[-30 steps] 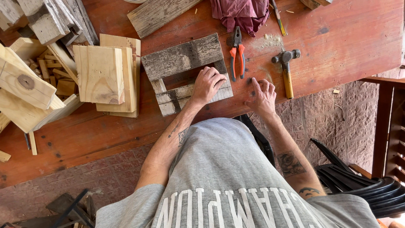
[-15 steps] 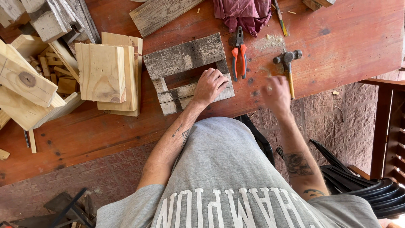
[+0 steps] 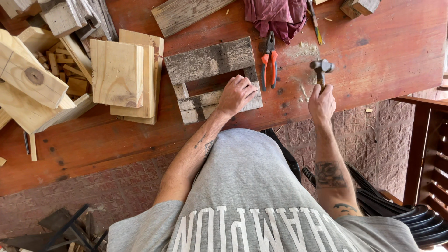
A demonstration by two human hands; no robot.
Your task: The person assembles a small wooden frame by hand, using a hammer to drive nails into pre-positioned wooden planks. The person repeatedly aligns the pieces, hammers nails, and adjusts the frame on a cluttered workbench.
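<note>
**Steady the frame, then swing clean**

Your right hand point(image 3: 322, 100) is clenched around the handle of the hammer point(image 3: 321, 70), right of centre in the frame, with the metal head pointing toward the top edge and sitting just over a scatter of sawdust point(image 3: 304, 49) on the red wooden table point(image 3: 382, 51). Your left hand point(image 3: 236, 94) lies flat and open, palm down, pressing on the lower slat of the weathered wooden frame point(image 3: 210, 79) at the centre of the picture; it grips nothing, it only pins the piece.

Keep that left palm pressing the slat down so the frame does not hop under a blow, but draw the fingertips back from any spot you mean to strike. I cannot tell from here whether a nail is set in the slat, so check before you swing. Hold the hammer nearer the end of its handle for a straighter fall, and let the head meet the wood square rather than tilted.

The orange-handled pliers point(image 3: 269, 58) lie just beside the frame's right edge, between your two hands; they could catch the hammer's path, so nudge them aside. The pale boards point(image 3: 119, 74) stacked at centre left sit near the frame, and the maroon cloth point(image 3: 280, 16) at the top is well apart.
</note>
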